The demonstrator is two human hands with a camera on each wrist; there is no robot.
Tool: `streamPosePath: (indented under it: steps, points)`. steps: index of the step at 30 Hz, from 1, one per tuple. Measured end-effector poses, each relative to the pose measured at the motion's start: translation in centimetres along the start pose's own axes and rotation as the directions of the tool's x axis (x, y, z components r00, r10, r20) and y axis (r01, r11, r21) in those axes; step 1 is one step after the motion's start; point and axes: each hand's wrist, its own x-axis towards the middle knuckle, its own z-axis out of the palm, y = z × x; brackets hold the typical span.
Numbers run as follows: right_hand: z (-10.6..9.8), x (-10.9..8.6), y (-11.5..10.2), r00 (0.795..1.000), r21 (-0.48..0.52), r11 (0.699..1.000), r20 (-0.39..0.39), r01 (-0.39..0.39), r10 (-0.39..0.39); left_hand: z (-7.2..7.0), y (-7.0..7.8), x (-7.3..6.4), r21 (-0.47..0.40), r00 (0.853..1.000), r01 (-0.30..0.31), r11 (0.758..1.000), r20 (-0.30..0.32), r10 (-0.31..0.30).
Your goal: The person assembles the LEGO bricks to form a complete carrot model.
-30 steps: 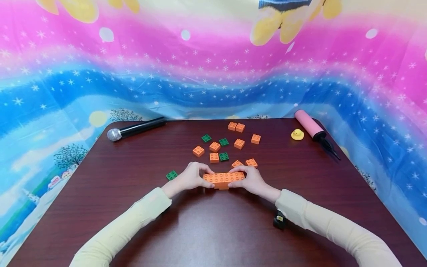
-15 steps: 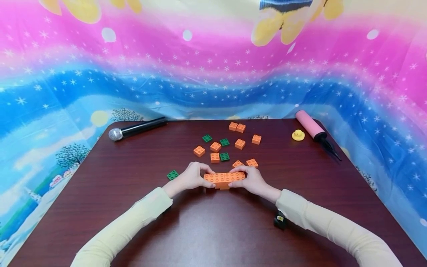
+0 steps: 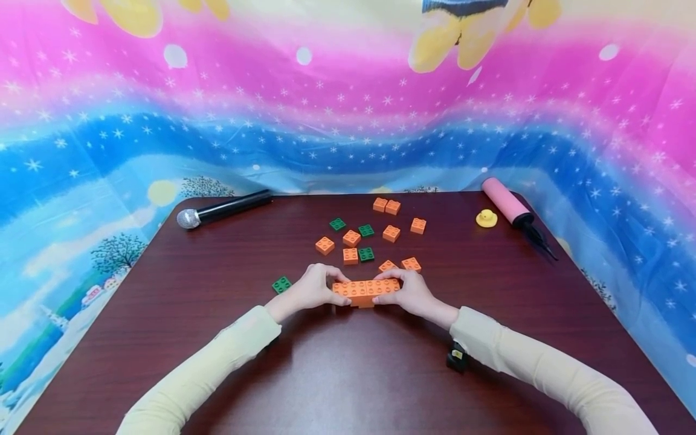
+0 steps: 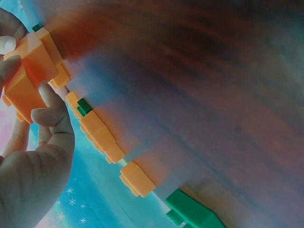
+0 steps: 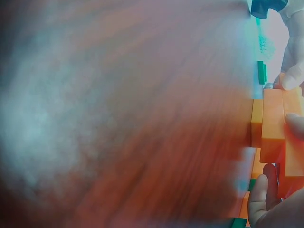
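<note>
Stepped stack of orange studded plastic blocks (image 3: pixel 359 291): is keeping its earlier place between the fingertips of the left hand (image 3: pixel 312 287) and right hand (image 3: pixel 413 296); neither hand is showing a clear shift since the earlier frames.
Left hand grip: thumb is pressing the near face at the left end, fingers are bending along the far side; the opening is matching the stack's narrow width.
Right hand grip: thumb and fingers are pinching the right end likewise, at a similar narrow opening.
Stack underside: a narrower course is projecting below, between the two thumbs; contact with the dark reddish-brown wooden table (image 3: pixel 348 374) cannot be told.
Loose orange square studded blocks (image 3: pixel 350 256): are lying beyond the fingertips, two just past the right hand's fingers.
Green square studded blocks (image 3: pixel 281 285): one is lying beside the left wrist, three beyond the fingers.
Black microphone with silver mesh head (image 3: pixel 234 207): is lying well beyond the left fingers.
Yellow toy duck (image 3: pixel 486 219): is sitting well beyond the right fingers, near a pink cylinder with a black tapered end (image 3: pixel 505 200).
</note>
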Motion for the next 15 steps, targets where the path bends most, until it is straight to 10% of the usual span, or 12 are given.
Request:
streamPosePath:
  steps: [10,15]
  points:
    - [-0.1,0.0,-0.1,1.0,-0.011,1.0,0.002,-0.012,0.012,-0.7,0.3,0.3,0.135,0.994,-0.088,0.987,0.073,0.079]
    - [-0.2,0.1,-0.2,1.0,-0.016,1.0,0.005,-0.001,0.001,-2.3,0.0,1.3,0.132,0.999,-0.029,0.991,-0.023,0.033]
